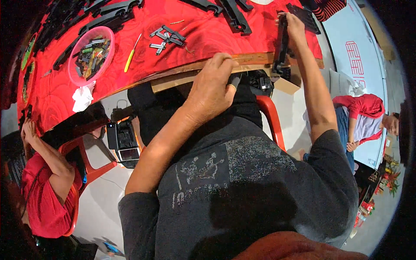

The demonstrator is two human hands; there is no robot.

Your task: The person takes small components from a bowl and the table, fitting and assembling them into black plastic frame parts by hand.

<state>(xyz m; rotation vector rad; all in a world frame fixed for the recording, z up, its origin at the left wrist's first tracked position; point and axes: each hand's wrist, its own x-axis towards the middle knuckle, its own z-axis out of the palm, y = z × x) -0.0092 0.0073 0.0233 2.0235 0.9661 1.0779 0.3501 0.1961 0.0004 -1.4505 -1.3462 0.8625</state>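
Observation:
My right hand (295, 31) is closed around the upper end of a long black plastic part (281, 47), held upright at the right end of the table's near edge. Beside it lies a dark ribbed black piece (307, 18). My left hand (212, 89) is in front of the table edge, above my lap, with its fingers curled in and a ring on one finger. A small dark grey shape shows by its fingertips; whether the hand grips it is unclear. Small black and silver parts (167, 38) lie in a loose pile on the red tablecloth (143, 65).
A pink basket (73, 77) of small mixed parts stands left, near a yellow-handled screwdriver (130, 60) and crumpled white tissue (82, 98). Several long black parts (234, 17) lie along the back. A person in red (47, 190) sits left; another person (362, 115) is at right.

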